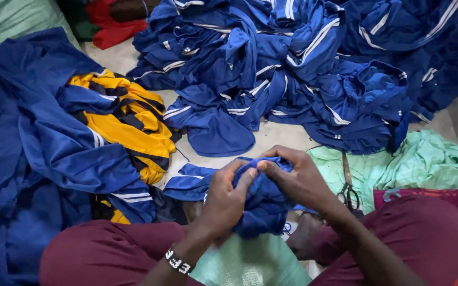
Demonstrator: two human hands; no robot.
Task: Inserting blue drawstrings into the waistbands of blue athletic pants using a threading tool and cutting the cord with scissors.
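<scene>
Both hands pinch one blue garment [263, 204] held over the lap: the left hand [228, 198] has its fingers curled tight around a bunched fold with the thumb pressed on top, and the right hand [298, 177] closes its fingertips on the same fold, thumb tip just beside the left thumb. The garment hangs between the knees, one white-striped end trailing left onto the floor [276, 135]. A beaded band [178, 261] circles the left wrist. Maroon trousers [414, 233] cover both legs, which are spread to either side of the garment, and a pale green woven sack [250, 265] lies in the lap below the hands. Just right of the right hand, scissors [349, 191] rest on a mint green cloth [425, 161], with a maroon cloth [451, 197] touching its lower edge. To the left, a yellow and black garment [128, 124] lies tangled in a heap of blue cloth [33, 153]. Beyond the hands, across a strip of bare floor, a large pile of blue garments with white stripes [303, 69] spreads over the upper part of the view. At the top left, red cloth [116, 24] lies near a green sack [14, 18].
</scene>
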